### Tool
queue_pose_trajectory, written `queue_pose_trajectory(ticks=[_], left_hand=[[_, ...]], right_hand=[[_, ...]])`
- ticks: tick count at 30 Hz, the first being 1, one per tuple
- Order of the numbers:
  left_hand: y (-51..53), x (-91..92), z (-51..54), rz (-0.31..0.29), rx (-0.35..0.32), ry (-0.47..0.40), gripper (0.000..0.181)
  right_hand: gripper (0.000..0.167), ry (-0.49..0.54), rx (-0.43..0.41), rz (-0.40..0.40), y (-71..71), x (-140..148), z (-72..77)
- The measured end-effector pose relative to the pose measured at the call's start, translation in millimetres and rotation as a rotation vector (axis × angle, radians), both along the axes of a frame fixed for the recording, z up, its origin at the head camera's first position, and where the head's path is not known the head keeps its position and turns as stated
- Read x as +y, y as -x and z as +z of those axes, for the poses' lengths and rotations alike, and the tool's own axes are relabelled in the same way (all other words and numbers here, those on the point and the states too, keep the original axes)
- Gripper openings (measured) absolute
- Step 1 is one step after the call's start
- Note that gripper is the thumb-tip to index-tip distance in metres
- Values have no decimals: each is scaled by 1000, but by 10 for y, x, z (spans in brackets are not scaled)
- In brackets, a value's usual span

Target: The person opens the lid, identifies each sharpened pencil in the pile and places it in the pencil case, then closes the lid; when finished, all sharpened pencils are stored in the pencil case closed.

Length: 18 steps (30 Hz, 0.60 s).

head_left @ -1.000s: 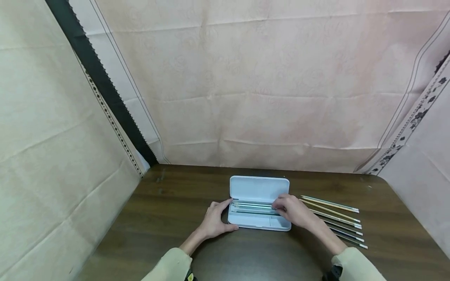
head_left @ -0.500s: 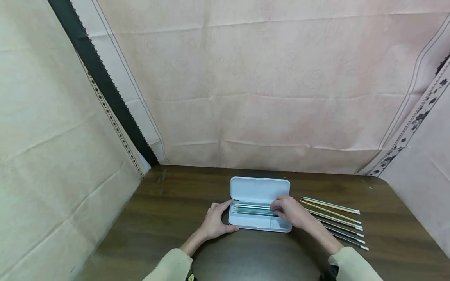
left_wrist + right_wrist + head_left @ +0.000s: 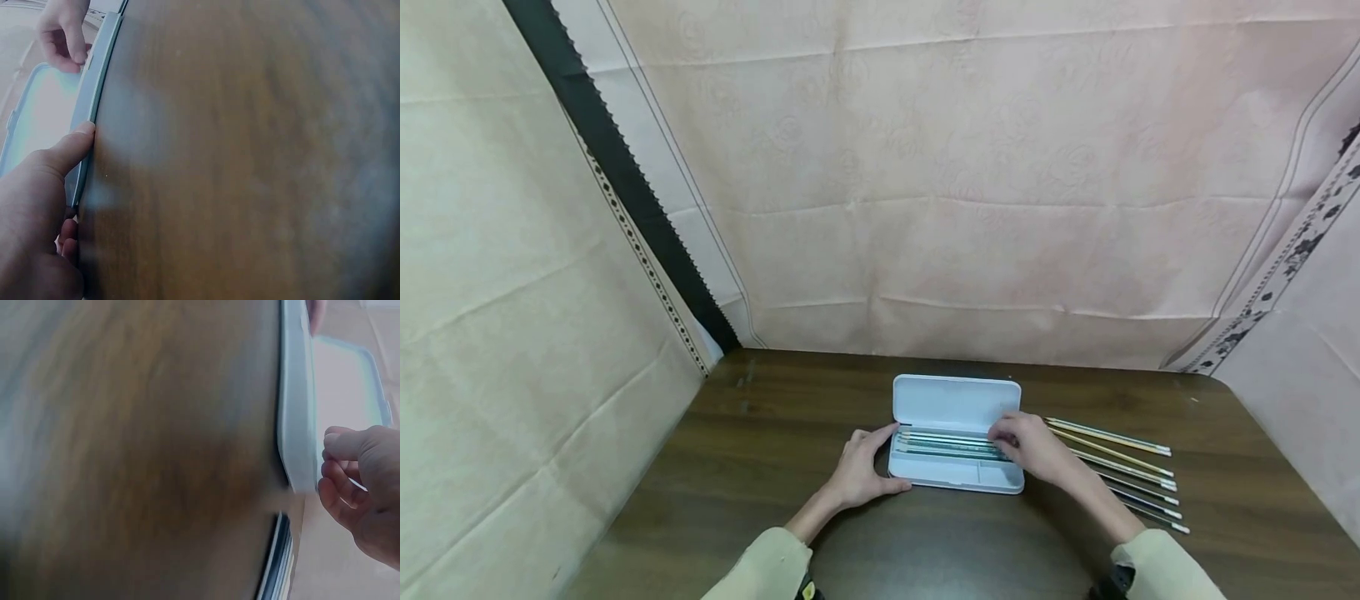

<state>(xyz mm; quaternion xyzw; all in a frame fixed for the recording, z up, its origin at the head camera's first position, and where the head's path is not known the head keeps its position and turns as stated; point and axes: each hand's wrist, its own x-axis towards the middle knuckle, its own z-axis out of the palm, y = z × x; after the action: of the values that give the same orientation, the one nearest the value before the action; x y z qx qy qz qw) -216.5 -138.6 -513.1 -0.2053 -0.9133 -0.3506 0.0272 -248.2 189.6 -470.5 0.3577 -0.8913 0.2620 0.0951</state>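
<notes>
An open light-blue case lies on the table, holding several green pencils side by side. My left hand grips the case's left end, its thumb at the front edge and a finger at the back corner; in the left wrist view the thumb of my left hand presses the case's edge. Over the pencils' right ends is my right hand, fingers curled. In the right wrist view the thumb of my right hand meets the fingertips; whether a pencil is pinched there cannot be told.
Several more pencils, some yellow-green and some dark, with pale ends, lie fanned out right of the case, partly behind my right forearm. The brown wooden table meets a pale cloth wall behind.
My right hand has shifted slightly right along the pencils, uncovering more of their right ends. My left hand stays at the case's left end.
</notes>
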Motion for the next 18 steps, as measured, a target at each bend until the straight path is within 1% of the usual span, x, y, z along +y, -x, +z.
queue_pose_trajectory(ticks=[3,5,9,13,16,18], left_hand=[[6,3,13,-4,-4,-4,91],[2,2,10,-4,-7,-4,91],[-6,-3,3,-1,-8,-3,91],[-3,-6,-2,1,-5,-1,91],[3,-5,-3,-2,-3,-1,91],[5,-3,-3,-3,-4,-2,91]], right_hand=[[17,18,25,-37,10,165,45],[19,40,61,-55,11,302,70],[23,88,161,-75,3,603,112],[26,109,244,-87,-33,872,141],[27,98,265,-116,-74,1060,134],[27,82,258,-147,-103,1181,117]])
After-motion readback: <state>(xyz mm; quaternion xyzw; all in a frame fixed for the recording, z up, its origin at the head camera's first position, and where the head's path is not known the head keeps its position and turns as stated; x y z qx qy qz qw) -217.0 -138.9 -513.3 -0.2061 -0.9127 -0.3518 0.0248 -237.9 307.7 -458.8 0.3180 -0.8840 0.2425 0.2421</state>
